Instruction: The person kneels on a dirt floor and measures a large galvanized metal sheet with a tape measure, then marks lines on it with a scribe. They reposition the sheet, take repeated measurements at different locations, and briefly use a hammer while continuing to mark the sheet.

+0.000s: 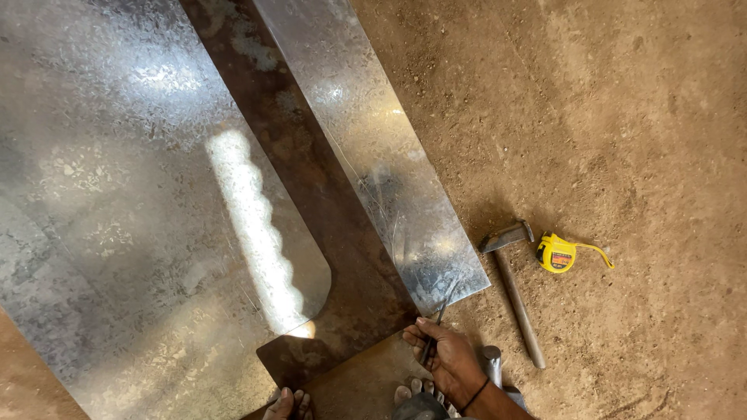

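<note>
1. Your right hand (pixel 450 359) is low in the picture, near the bottom edge. Its fingers are closed around a thin dark metal stick (pixel 437 319), like a scriber.
2. The tip of the thin stick touches the bottom corner of the narrow shiny metal strip (pixel 373 148).
3. The narrow strip lies flat on the ground. It runs from the top of the picture down to your right hand.
4. Just beside the strip, on its left, lies a rusty brown metal piece (pixel 311 179). It is long and bends at the bottom like a big corner shape.
5. A big shiny metal sheet (pixel 117 194) lies on the left of the rusty piece. A bright patch of light shines on it.
6. Your left hand (pixel 286 404) only peeks in at the bottom edge. It rests on the rusty piece. You cannot tell if its fingers are open or closed.
7. A hammer (pixel 513 288) lies on the brown dirt floor (pixel 622 117), right of your hand.
8. A yellow tape measure (pixel 557 253) lies just beside the hammer head.
</note>
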